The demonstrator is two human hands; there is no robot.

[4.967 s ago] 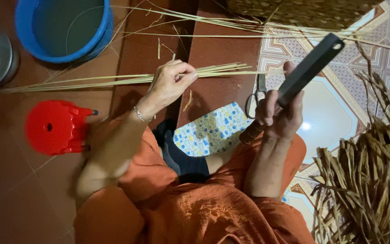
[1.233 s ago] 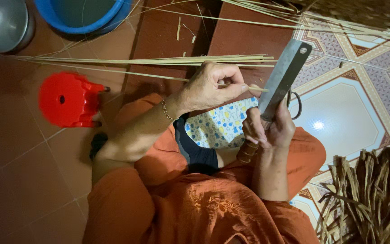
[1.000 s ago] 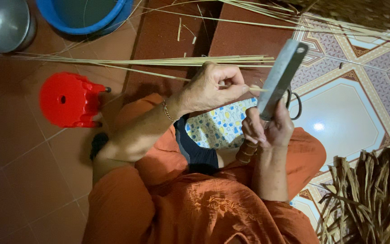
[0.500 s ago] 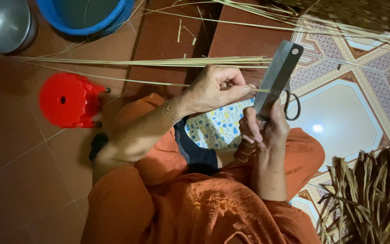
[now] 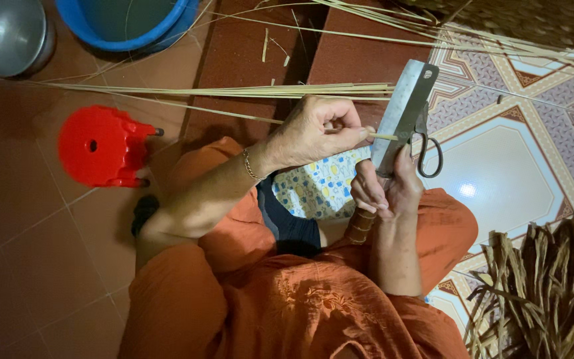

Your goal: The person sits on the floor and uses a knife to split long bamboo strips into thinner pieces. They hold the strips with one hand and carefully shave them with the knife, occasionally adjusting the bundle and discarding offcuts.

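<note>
Tiled floor (image 5: pixel 21 219). Left hand (image 5: pixel 317 129) pinching thin strip (image 5: pixel 234 114) against knife (image 5: pixel 403 113) for splitting; right hand (image 5: pixel 383 189) wrapped tight round its handle, steadying blade.

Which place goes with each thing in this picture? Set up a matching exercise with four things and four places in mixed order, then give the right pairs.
Things:
1. red plastic stool
2. blue basin
3. scissors
4. broad knife

Places:
A. at the top edge, beside the metal bowl
B. on the patterned tiles, just right of the blade
C. held in the right hand, blade pointing up
D. on its side on the brown floor, left of the left hand

Pairs: 1-D, 2-A, 3-B, 4-C
</note>
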